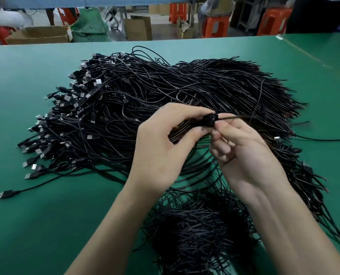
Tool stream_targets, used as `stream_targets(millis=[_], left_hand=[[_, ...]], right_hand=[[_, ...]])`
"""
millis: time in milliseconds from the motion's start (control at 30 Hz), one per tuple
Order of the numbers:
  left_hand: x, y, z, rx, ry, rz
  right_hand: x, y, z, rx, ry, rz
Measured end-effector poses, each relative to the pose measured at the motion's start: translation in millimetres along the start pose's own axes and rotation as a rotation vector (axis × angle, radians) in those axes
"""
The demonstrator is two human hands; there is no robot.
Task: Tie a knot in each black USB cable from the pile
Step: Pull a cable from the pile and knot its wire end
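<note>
A big pile of black USB cables [165, 92] covers the middle of the green table [36, 215], plugs fanned out to the left. Above its near edge both hands meet on one black cable [242, 116]. My left hand [165, 147] pinches a small black loop or knot [210, 118] in it between thumb and forefinger. My right hand [246, 153] grips the same cable just right of the knot, and the cable's free end runs off to the right. A second heap of black cables [201, 231] lies below my wrists, near the table's front.
Loose cables [312, 185] trail along the table's right side. One stray plug [5, 194] lies at the front left. Beyond the far table edge stand cardboard boxes [40, 34], orange stools [216, 25] and a green sack [89, 26].
</note>
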State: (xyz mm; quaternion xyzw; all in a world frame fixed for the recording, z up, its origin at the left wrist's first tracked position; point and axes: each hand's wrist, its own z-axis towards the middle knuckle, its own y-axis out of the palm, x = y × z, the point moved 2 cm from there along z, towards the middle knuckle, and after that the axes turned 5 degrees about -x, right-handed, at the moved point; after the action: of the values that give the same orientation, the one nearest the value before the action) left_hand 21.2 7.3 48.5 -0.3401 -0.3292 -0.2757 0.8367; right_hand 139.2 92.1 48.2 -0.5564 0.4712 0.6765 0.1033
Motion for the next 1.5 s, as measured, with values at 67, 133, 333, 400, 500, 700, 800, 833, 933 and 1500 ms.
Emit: stream_targets(millis=[67, 133, 333, 400, 500, 700, 800, 833, 933, 1500], left_hand=[[-0.4, 0.3, -1.9, 0.002, 0.011, 0.050], [-2.1, 1.5, -3.4, -0.050, -0.038, -0.036], [-3.2, -3.5, 0.5, -0.123, -0.160, -0.329], [-5.2, -4.6, 1.4, -0.132, -0.194, -0.379], [-11.5, -3.8, 1.0, -0.122, -0.286, -0.488], [-7.7, -7.1, 2.0, -0.138, -0.126, -0.197], [-5.0, -8.3, 0.9, -0.083, -0.026, -0.009], [-4.8, -7.3, 0.4, -0.089, -0.034, -0.019], [-3.7, -4.9, -1.3, -0.173, -0.113, -0.189], [-2.3, -7.4, 0.8, -0.082, 0.015, 0.059]], right_hand=[[-0.7, 0.5, -0.1, 0.027, 0.014, 0.025], [-1.3, 0.6, -1.6, 0.039, 0.001, 0.019], [-4.9, 2.9, -4.5, -0.002, -0.050, -0.080], [-7.8, 3.4, -5.6, -0.001, -0.088, -0.135], [-10.0, 6.1, -8.1, -0.026, -0.114, -0.151], [0.4, 8.1, -5.0, -0.040, 0.017, 0.052], [3.1, 5.5, -2.1, -0.013, 0.055, 0.098], [3.4, 5.1, -1.4, -0.010, 0.052, 0.098], [2.8, 3.9, -1.4, 0.004, 0.024, 0.064], [0.3, 4.5, -1.7, -0.009, 0.067, 0.085]])
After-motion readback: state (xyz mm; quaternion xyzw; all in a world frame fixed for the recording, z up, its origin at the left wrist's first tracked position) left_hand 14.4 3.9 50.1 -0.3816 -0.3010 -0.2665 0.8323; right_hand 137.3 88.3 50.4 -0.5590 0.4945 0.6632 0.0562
